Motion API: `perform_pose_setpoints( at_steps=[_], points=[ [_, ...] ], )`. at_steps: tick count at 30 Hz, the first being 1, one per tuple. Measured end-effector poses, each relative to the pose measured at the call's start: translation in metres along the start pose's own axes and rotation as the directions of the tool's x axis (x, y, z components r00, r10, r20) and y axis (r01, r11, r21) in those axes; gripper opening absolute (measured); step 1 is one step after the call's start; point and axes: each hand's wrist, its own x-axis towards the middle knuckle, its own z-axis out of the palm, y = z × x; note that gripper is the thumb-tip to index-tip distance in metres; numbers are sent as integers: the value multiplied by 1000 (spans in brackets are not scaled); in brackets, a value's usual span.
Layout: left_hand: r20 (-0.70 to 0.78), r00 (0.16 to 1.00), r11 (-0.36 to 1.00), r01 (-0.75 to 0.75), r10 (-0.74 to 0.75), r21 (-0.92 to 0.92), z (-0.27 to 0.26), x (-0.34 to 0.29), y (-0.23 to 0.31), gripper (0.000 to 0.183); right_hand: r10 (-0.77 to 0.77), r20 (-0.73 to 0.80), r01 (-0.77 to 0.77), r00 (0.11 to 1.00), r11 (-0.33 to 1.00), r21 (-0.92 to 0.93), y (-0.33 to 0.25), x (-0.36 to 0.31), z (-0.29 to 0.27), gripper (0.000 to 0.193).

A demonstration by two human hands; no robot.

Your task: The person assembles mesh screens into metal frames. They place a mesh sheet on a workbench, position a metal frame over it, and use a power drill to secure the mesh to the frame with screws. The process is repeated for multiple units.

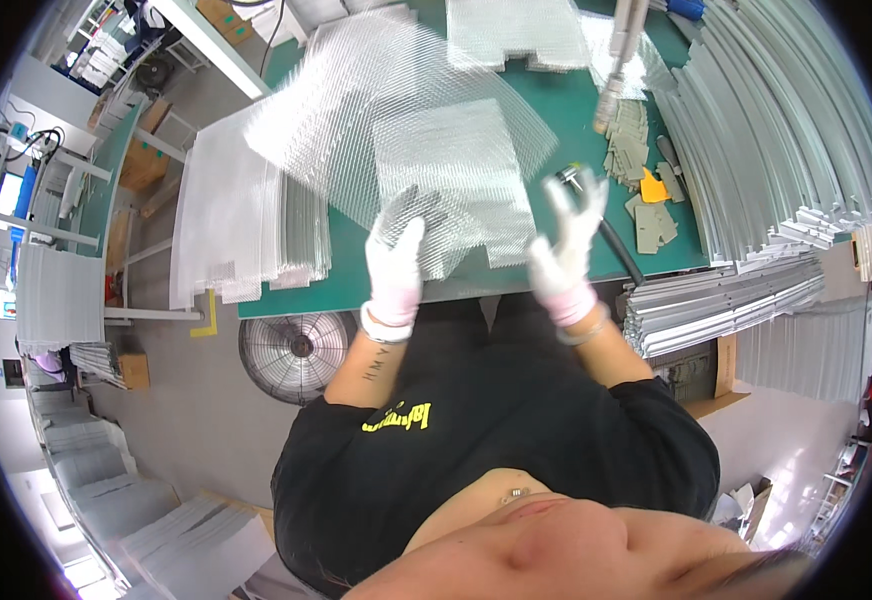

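Note:
My left hand (398, 262), in a white glove, is at the near edge of a translucent mesh sheet (396, 75). Its thumb lies on top, while the fingers look grey through the mesh, so the hand grips the sheet. Beneath and beyond it is a smaller silvery mesh panel (501, 185) with a notched near edge. My right hand (568, 245), also gloved and slightly blurred, is raised with fingers spread and nothing held. Close by it, a hammer (621, 250) with a black handle lies on the green table, its metal head partly behind the fingertips.
Stacked mesh panels (226, 215) stand at the left, with more (516, 30) at the back. Tall stacks of grey strips (776, 130) line the right. Small grey plates (651, 228) and an orange piece (653, 186) lie near the hammer. A floor fan (296, 350) stands below the table's edge.

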Motion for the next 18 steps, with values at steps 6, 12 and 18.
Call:
perform_pose_setpoints(
  at_steps=[6, 12, 18],
  points=[
    [-11, 1000, 915, 4, 1, 403, -47, 0, 3, 71, 400, 484, -483, 778, 874, 53, 13, 23, -33, 90],
    [95, 974, 460, -182, 207, 869, -53, 12, -20, 89, 362, 477, -390, 801, 920, -42, 17, 2, -8, 78],
    [137, 987, 164, -149, 84, 975, -67, 28, -43, 80, 279, 406, -281, 870, 958, -56, 33, -18, 19, 64]
  ],
)
